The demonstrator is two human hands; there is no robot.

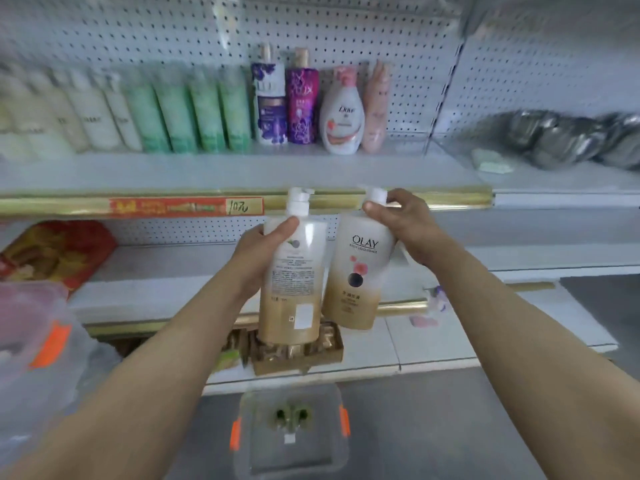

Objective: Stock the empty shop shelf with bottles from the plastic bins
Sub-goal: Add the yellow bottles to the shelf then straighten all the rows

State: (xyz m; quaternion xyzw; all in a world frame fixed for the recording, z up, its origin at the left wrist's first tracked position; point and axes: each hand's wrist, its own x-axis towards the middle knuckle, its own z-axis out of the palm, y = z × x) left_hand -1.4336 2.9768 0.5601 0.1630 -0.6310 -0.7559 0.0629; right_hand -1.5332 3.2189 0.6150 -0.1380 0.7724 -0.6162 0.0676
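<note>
My left hand (263,251) grips a tall white-and-gold pump bottle (294,292), its back label toward me. My right hand (405,220) holds a second gold Olay bottle (360,282) by its neck, tilted, front label showing. Both bottles hang side by side in front of the shelf's gold front rail (415,199). On the shelf (242,171) above stand white bottles (93,116), green bottles (194,112), two purple ones (301,105), a Dove bottle (343,116) and a pink bottle (375,109). A clear plastic bin (294,431) with orange clips sits on the floor below.
A second clear bin (34,341) with an orange clip stands at the left. Red packages (59,251) lie on the lower shelf at left. A brown box (298,351) sits on the bottom shelf. Dark wrapped goods (571,136) fill the right-hand shelf section.
</note>
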